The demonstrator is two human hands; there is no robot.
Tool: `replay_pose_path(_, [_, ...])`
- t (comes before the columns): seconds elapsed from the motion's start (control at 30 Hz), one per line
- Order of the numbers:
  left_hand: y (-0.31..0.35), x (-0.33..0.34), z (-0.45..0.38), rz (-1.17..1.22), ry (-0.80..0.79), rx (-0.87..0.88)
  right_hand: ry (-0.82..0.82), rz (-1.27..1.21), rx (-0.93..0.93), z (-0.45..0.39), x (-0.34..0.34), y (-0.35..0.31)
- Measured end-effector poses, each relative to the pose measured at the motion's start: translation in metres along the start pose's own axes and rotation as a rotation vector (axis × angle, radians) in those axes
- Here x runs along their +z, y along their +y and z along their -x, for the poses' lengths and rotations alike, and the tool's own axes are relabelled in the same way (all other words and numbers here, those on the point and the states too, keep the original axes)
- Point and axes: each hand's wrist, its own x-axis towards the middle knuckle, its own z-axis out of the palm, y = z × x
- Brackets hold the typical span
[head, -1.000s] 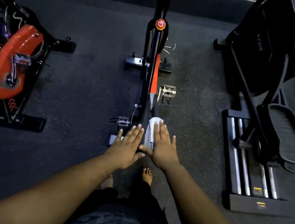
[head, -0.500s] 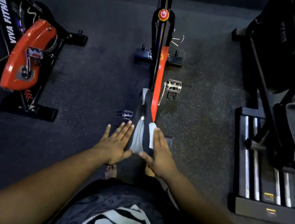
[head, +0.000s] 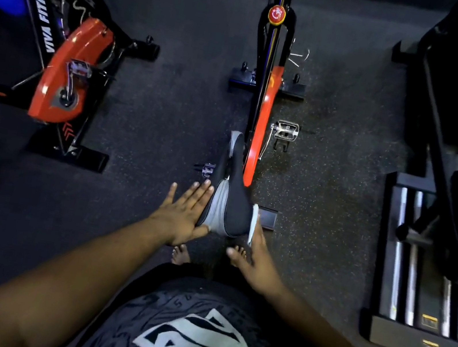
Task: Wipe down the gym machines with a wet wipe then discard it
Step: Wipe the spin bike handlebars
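The spin bike [head: 262,112] stands on the dark floor [head: 172,103], its long axis running straight away from the person. Its saddle [head: 232,201] lies along the same line, narrow nose pointing away, wide rear toward the person. The left hand [head: 184,214] lies flat against the saddle's left side, fingers straight and spread, gripping nothing. The right hand [head: 259,254] presses the white wipe [head: 253,223] against the saddle's right rear edge with straight fingers; the wipe shows as a thin upright strip. A second orange bike [head: 69,71] stands at the floor's left edge, and a stepper machine [head: 429,237] at the right.
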Motion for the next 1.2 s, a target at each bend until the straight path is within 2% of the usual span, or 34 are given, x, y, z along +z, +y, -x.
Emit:
replay_pose_path(0.13, [-0.001,0.000,0.000,0.003,0.002,0.008,0.054,0.006,0.042,-0.026,0.006,-0.001])
replay_pose_path(0.23, [-0.001,0.000,0.001,0.008,-0.008,0.005,0.105,0.151,0.088,-0.053,0.004,-0.014])
replay_pose_path(0.4, [-0.005,0.002,-0.002,0.038,0.002,0.045,0.085,0.848,0.074,-0.003,0.028,-0.016])
replay_pose_path(0.47, [-0.011,0.006,-0.003,0.060,0.031,0.089,0.080,0.952,0.025,0.008,0.029,-0.004])
replay_pose_path(0.57, [-0.023,0.013,-0.003,0.075,0.107,0.163,0.063,0.975,0.082,0.001,0.012,-0.005])
replay_pose_path(0.67, [-0.036,0.024,0.004,0.046,0.146,0.227,0.110,0.964,0.200,0.001,0.036,-0.023])
replay_pose_path(0.77, [-0.052,0.036,0.012,0.046,0.160,0.276,0.046,1.049,0.077,-0.007,0.086,-0.047])
replay_pose_path(0.83, [-0.064,0.044,0.017,0.038,0.176,0.314,0.014,1.055,0.029,-0.019,0.097,-0.059])
replay_pose_path(1.07, [-0.096,0.060,0.025,0.078,0.186,0.362,0.016,1.196,0.200,-0.070,0.093,-0.082])
replay_pose_path(1.2, [-0.110,0.067,0.034,0.100,0.185,0.373,0.004,1.328,0.070,-0.057,0.122,-0.083])
